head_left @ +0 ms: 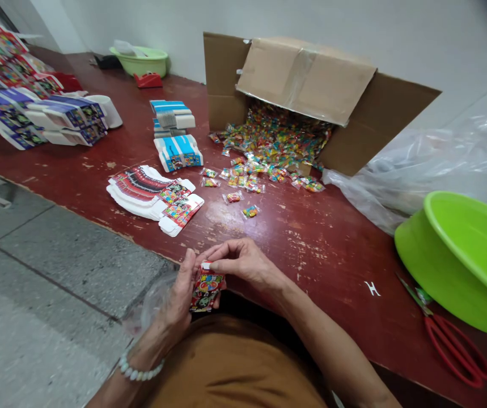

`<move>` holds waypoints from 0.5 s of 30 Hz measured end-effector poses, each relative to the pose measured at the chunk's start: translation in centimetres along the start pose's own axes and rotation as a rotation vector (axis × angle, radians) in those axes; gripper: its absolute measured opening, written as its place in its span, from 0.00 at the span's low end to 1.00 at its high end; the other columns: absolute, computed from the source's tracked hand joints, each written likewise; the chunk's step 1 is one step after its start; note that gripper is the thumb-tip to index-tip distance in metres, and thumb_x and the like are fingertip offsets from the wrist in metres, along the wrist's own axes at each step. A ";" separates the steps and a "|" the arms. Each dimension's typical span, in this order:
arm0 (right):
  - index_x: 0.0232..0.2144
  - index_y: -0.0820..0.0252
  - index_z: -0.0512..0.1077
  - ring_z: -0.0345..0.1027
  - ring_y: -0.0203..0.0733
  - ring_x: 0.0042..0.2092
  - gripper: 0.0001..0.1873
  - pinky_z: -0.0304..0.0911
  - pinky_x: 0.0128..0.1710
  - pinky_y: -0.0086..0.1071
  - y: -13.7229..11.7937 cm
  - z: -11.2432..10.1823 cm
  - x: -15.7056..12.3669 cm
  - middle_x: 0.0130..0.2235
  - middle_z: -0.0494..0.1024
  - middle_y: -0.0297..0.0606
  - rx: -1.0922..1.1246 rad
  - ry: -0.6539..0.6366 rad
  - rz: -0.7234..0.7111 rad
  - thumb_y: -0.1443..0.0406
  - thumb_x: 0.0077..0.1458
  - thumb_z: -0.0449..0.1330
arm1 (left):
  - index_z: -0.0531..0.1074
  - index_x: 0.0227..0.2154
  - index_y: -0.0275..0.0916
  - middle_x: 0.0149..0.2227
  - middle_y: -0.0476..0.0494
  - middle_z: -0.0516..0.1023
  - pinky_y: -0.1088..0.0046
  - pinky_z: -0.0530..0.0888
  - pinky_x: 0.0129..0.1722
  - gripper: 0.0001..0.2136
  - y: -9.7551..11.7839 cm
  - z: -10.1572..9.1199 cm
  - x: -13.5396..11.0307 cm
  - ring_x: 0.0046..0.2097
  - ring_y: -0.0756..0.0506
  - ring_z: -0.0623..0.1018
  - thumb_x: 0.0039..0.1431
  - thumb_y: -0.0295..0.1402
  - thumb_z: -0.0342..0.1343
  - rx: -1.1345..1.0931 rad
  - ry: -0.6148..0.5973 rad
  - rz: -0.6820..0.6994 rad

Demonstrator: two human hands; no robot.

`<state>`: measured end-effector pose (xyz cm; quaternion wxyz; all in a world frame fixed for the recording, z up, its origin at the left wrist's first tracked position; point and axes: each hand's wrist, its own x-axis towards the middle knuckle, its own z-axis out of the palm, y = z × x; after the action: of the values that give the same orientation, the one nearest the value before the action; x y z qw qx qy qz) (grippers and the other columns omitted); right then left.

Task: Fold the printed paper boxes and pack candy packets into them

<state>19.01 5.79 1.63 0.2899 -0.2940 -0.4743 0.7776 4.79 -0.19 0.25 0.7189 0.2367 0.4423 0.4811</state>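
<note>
1. The left hand point(176, 300) cradles a small printed carton point(206, 288) from the side, fingers closed around it, while the right hand point(243, 263) pinches its upper edge between thumb and fingertips.
2. The carton sits between both hands, just above the table edge. It looks light and fairly stiff, but thin card could crease at its folds; its flat faces and edges seem the surest hold.
3. A clear plastic sheet point(153, 300), soft and crinkled, lies against the outside of the left hand, and a white beaded bracelet point(139, 371) circles that wrist.
4. On the worn red table point(311, 243), glossy flat cartons point(155, 195) lie ahead, beside blue-striped cartons point(178, 152).
5. Further on, shiny candy packets point(275, 144) spill from a tipped corrugated box point(306, 79).
6. To the right, red-handled scissors point(451, 348) lie by a tilted green plastic basin point(460, 255).
</note>
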 end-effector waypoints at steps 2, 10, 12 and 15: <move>0.29 0.61 0.80 0.74 0.38 0.31 0.17 0.72 0.30 0.33 -0.2 -0.2 0.0 0.34 0.83 0.39 -0.017 -0.003 0.007 0.53 0.45 0.74 | 0.72 0.60 0.37 0.29 0.42 0.83 0.75 0.70 0.18 0.36 -0.1 -0.3 0.1 0.19 0.48 0.75 0.61 0.62 0.51 0.040 -0.009 0.017; 0.35 0.56 0.79 0.76 0.42 0.44 0.09 0.73 0.44 0.38 0.9 -0.6 -0.8 0.45 0.80 0.40 -0.437 0.016 -0.327 0.57 0.59 0.66 | 0.75 0.47 0.35 0.20 0.48 0.78 0.71 0.73 0.14 0.20 0.3 0.3 0.4 0.16 0.44 0.75 0.58 0.45 0.59 -0.144 0.084 -0.135; 0.37 0.55 0.78 0.74 0.43 0.51 0.04 0.68 0.55 0.43 2.0 -0.4 -0.9 0.48 0.79 0.39 -0.514 0.042 -0.446 0.62 0.60 0.66 | 0.74 0.48 0.36 0.22 0.50 0.78 0.71 0.76 0.17 0.18 0.3 0.7 0.6 0.16 0.46 0.75 0.56 0.38 0.59 -0.208 0.111 -0.088; 0.38 0.54 0.77 0.73 0.43 0.52 0.03 0.67 0.56 0.44 3.5 -0.1 -0.8 0.48 0.79 0.38 -0.506 0.083 -0.454 0.64 0.60 0.65 | 0.72 0.52 0.36 0.29 0.49 0.80 0.72 0.77 0.19 0.21 0.0 0.9 0.7 0.19 0.48 0.76 0.55 0.36 0.58 -0.204 0.143 -0.007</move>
<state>19.03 3.94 -1.42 0.3927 -0.2749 -0.6931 0.5384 5.65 0.54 0.33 0.7074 0.1260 0.4423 0.5367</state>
